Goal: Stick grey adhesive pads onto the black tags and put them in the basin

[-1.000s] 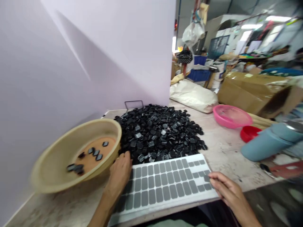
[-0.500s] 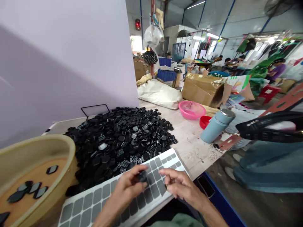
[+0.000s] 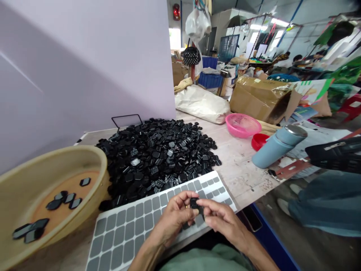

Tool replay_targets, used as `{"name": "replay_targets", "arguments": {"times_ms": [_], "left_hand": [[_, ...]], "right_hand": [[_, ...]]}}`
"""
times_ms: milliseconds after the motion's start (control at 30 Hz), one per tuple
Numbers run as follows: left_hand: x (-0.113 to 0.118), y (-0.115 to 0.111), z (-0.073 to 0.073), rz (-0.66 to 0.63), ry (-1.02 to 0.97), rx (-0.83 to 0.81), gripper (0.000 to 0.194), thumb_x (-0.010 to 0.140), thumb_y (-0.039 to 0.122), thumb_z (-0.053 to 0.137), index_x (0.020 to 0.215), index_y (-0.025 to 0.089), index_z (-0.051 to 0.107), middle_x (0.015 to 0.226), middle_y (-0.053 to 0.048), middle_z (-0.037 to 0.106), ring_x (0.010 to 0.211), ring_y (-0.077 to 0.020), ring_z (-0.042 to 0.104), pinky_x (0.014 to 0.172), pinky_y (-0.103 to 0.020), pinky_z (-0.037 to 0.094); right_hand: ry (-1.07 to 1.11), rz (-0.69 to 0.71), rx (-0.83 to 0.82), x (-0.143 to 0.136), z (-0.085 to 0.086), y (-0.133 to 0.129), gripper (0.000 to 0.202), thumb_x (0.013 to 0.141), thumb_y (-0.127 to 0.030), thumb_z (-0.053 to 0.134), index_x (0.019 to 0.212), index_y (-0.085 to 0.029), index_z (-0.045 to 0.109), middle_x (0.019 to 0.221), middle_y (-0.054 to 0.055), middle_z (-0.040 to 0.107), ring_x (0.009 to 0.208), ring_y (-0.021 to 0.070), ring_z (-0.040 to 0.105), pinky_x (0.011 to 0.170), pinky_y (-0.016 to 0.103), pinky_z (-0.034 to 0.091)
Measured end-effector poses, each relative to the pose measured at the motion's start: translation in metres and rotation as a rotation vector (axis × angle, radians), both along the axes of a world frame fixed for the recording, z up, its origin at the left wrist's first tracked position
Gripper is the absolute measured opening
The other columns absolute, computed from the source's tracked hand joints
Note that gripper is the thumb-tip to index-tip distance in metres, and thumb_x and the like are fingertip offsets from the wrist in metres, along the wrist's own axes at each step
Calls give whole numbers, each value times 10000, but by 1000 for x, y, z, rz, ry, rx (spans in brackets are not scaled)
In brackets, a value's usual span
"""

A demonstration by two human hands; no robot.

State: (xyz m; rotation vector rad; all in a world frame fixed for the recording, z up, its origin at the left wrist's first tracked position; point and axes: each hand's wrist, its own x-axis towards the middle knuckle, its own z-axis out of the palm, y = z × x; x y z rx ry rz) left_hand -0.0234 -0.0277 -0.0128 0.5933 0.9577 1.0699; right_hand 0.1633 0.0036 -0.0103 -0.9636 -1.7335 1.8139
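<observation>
Between thumb and fingers, my left hand [image 3: 178,214] holds a small black plastic piece [image 3: 194,203] above the sticker sheet. My right hand [image 3: 221,217] meets it from the right, fingertips pinched at the piece's right edge; whether it grips a sticker there is hidden. Beneath both hands lies the white sheet [image 3: 137,222] with rows of grey rounded stickers. Beyond the sheet rises a large pile of black pieces [image 3: 158,158]. At the left, a beige tub [image 3: 103,160] holds several black pieces with grey faces [image 3: 54,204].
A pink basket [image 3: 243,126], a red bowl [image 3: 258,142] and a blue bottle [image 3: 275,148] stand on the right of the table. Behind them are a cardboard box [image 3: 261,98] and a white sack [image 3: 201,103]. A person's legs [image 3: 324,203] are at the right.
My hands have come together, and the fingertips of my right hand now touch the black piece in my left. The view has shifted, so the table appears further right.
</observation>
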Motion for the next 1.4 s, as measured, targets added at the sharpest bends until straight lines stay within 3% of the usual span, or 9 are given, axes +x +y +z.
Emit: {"name": "replay_targets", "arguments": {"times_ms": [100, 167, 267, 467, 1100, 1400], "left_hand": [[1, -1, 0, 0, -18, 14, 400, 662, 206, 756, 1012, 156, 567, 760, -12, 621, 515, -72, 537, 442, -161, 352], [1, -1, 0, -17, -34, 25, 398, 678, 199, 740, 1023, 154, 545, 763, -25, 634, 514, -81, 552, 433, -158, 346], [2, -2, 0, -37, -54, 29, 402, 682, 181, 729, 1026, 146, 524, 826, -51, 652, 513, -81, 563, 425, -155, 349], [5, -2, 1, -39, -46, 43, 368, 708, 147, 697, 1037, 124, 533, 658, -4, 611, 503, -82, 553, 429, -149, 363], [12, 1, -2, 2, -36, 14, 410, 673, 141, 704, 1046, 107, 537, 604, -11, 617, 491, -89, 545, 445, -163, 365], [13, -1, 0, 11, 12, -1, 403, 658, 151, 718, 1018, 115, 542, 647, -4, 614, 515, -94, 565, 456, -167, 380]], "right_hand": [[-120, -191, 216, 1, 3, 2, 321, 887, -273, 466, 1183, -228, 581, 887, 13, 569, 723, 129, 520, 660, 258, 424], [-178, -241, 376, 0, 3, 3, 283, 911, -262, 436, 1156, -230, 575, 953, 30, 590, 845, 159, 553, 751, 280, 433], [-204, -238, 550, -5, 0, 1, 242, 930, -227, 402, 1112, -223, 562, 968, 37, 603, 908, 168, 566, 796, 284, 432], [-253, -209, 707, -10, -5, -4, 245, 934, -173, 373, 1083, -237, 556, 935, 29, 609, 855, 163, 583, 759, 285, 446], [-300, -211, 773, -11, -10, -8, 277, 929, -142, 356, 1104, -236, 550, 949, 43, 610, 872, 175, 582, 766, 294, 464], [-381, -165, 768, -11, -9, -8, 211, 918, -131, 349, 939, -212, 542, 874, 40, 573, 799, 175, 551, 722, 304, 458]]}}
